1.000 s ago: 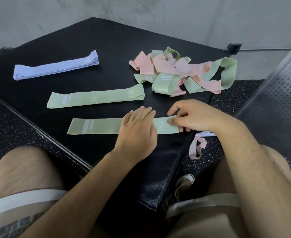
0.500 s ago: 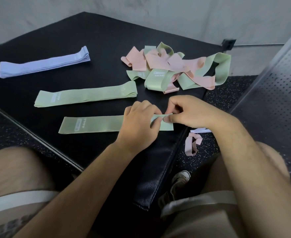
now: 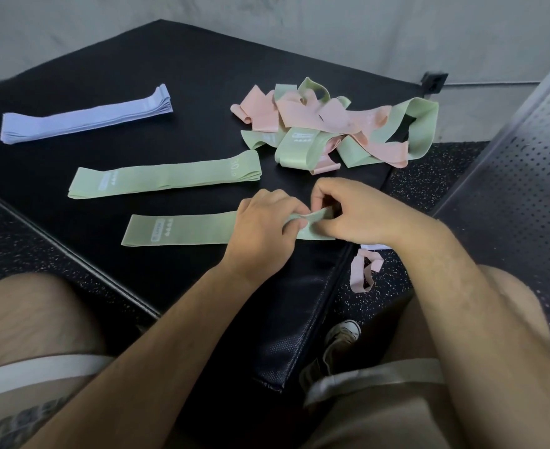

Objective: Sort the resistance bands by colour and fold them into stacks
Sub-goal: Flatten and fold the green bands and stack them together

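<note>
A green band [image 3: 189, 229] lies flat along the near edge of the black mat [image 3: 176, 72]. My left hand [image 3: 260, 228] and my right hand [image 3: 361, 215] both pinch its right end, which is lifted and crumpled between the fingers. Behind it lies a folded stack of green bands [image 3: 166, 175]. A folded stack of lilac bands [image 3: 85, 119] sits at the far left. A tangled heap of pink and green bands [image 3: 332, 128] lies at the back right of the mat.
A pink band [image 3: 362, 270] lies on the speckled floor by the mat's right corner, with a bit of lilac band [image 3: 372, 246] just above it. A perforated metal panel [image 3: 526, 176] stands at the right. My knees and a shoe [image 3: 343, 335] are below.
My left hand went from lying flat on the green band to pinching its right end together with my right hand. That end has lifted off the mat and bunched up.
</note>
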